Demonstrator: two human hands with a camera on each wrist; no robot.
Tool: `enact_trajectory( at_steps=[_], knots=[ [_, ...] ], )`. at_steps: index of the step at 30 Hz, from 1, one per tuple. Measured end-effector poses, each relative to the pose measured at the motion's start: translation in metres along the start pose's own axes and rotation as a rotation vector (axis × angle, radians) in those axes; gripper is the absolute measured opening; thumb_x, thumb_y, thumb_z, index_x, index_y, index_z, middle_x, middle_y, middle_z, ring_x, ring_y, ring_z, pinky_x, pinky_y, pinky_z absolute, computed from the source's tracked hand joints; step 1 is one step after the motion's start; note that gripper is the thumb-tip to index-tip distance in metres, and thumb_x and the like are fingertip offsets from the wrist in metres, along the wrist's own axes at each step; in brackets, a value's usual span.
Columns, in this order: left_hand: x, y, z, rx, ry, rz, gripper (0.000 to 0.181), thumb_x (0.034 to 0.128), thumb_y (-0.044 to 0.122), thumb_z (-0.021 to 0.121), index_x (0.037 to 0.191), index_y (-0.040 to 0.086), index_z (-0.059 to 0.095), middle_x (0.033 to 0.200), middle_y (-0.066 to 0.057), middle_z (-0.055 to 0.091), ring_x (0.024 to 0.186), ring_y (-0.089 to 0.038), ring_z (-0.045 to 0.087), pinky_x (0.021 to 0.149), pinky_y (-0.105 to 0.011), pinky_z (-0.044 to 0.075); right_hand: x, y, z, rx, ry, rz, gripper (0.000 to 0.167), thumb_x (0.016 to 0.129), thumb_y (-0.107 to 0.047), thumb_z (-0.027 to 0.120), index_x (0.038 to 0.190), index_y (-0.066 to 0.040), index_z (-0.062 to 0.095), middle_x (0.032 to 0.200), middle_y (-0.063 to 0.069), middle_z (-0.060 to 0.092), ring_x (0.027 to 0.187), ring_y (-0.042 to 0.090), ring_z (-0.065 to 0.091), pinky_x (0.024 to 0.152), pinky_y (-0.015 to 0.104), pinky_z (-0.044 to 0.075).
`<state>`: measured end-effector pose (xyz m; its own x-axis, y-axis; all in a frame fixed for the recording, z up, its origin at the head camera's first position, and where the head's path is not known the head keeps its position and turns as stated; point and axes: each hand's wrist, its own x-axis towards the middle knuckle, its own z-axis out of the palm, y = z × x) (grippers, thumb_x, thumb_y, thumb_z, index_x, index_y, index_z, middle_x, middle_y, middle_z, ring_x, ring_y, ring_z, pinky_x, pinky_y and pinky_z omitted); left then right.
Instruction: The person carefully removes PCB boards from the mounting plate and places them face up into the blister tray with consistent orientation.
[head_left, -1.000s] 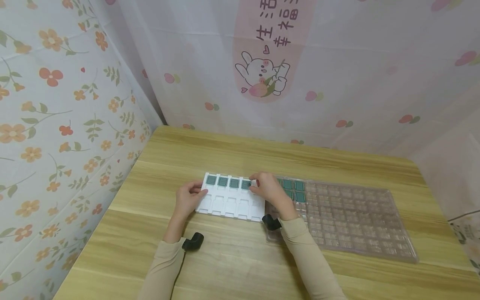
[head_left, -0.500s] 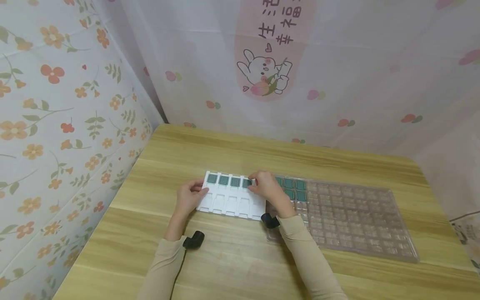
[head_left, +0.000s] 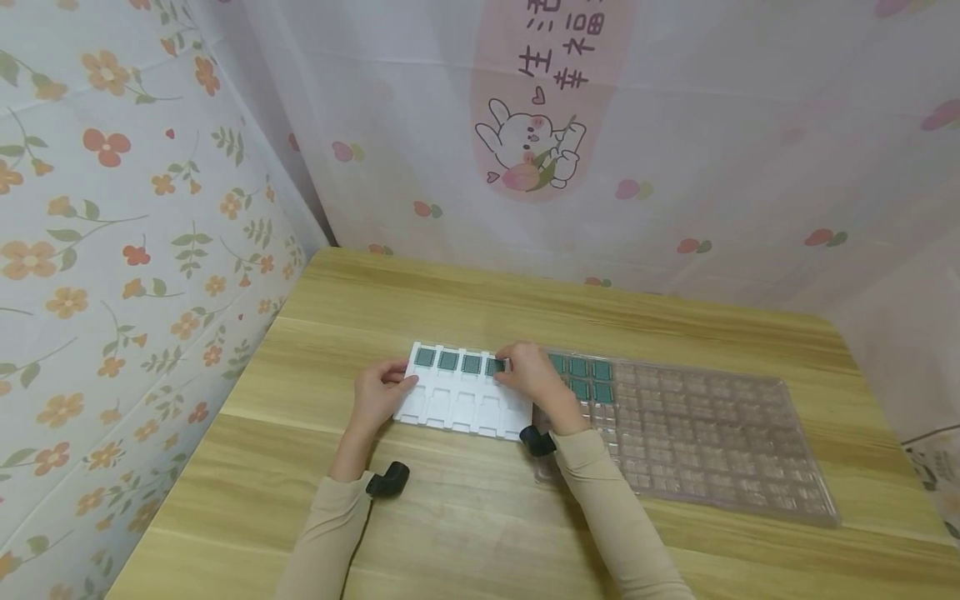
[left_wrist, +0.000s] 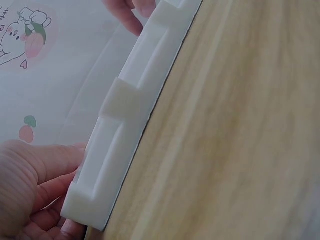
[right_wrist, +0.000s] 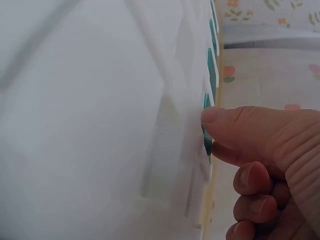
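Observation:
A white plastic tray (head_left: 459,410) with two rows of pockets is tilted above the wooden table. My left hand (head_left: 375,396) grips its left edge, thumb on top and fingers underneath; the left wrist view shows the tray's side (left_wrist: 122,102) beside that hand. Green square chips (head_left: 447,360) sit in pockets of the far row. At the fourth, my right hand (head_left: 531,372) pinches a green chip (right_wrist: 207,142), with its thumb over the chip's face and the index finger behind. The right hand hides the far right pocket. Its other fingers are curled.
A large clear plastic tray (head_left: 705,442) lies to the right, partly behind the right forearm, with several green chips (head_left: 602,371) at its upper left. Floral and printed curtains (head_left: 420,125) stand at the table's back and left. Black cameras (head_left: 388,481) sit on both wrists.

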<state>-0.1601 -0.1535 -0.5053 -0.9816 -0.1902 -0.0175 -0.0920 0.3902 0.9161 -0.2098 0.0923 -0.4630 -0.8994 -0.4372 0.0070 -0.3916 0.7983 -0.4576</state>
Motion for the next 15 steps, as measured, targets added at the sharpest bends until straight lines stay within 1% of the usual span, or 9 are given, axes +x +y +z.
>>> enact_trajectory(
  at_steps=[5, 9, 15],
  knots=[
    [-0.0001, -0.0008, 0.0005, -0.003, 0.007, 0.017, 0.027, 0.0804, 0.005, 0.071, 0.106, -0.004, 0.066, 0.091, -0.017, 0.066, 0.082, -0.025, 0.06, 0.067, -0.019, 0.047, -0.0005, -0.0004, 0.0012, -0.002, 0.0, 0.021, 0.029, 0.079, -0.011, 0.074, 0.105, 0.002, 0.069, 0.066, 0.002, 0.054, 0.055, 0.011, 0.043, 0.051, 0.023, 0.037],
    [0.0, -0.001, 0.0003, -0.006, 0.011, 0.032, 0.027, 0.0799, 0.004, 0.071, 0.104, -0.005, 0.067, 0.09, -0.018, 0.066, 0.081, -0.026, 0.06, 0.066, -0.018, 0.047, 0.0001, -0.0003, 0.0024, 0.0, -0.002, 0.044, 0.029, 0.079, -0.011, 0.074, 0.105, 0.001, 0.069, 0.063, 0.001, 0.053, 0.053, 0.01, 0.042, 0.049, 0.022, 0.036],
    [-0.0003, -0.0009, -0.0003, -0.009, 0.008, 0.023, 0.027, 0.0801, 0.005, 0.071, 0.105, -0.005, 0.066, 0.09, -0.018, 0.066, 0.081, -0.026, 0.06, 0.066, -0.017, 0.047, 0.0015, -0.0006, 0.0038, -0.01, -0.004, 0.062, 0.029, 0.079, -0.01, 0.074, 0.105, 0.001, 0.069, 0.061, 0.0, 0.052, 0.05, 0.009, 0.04, 0.048, 0.021, 0.035]
  ],
)
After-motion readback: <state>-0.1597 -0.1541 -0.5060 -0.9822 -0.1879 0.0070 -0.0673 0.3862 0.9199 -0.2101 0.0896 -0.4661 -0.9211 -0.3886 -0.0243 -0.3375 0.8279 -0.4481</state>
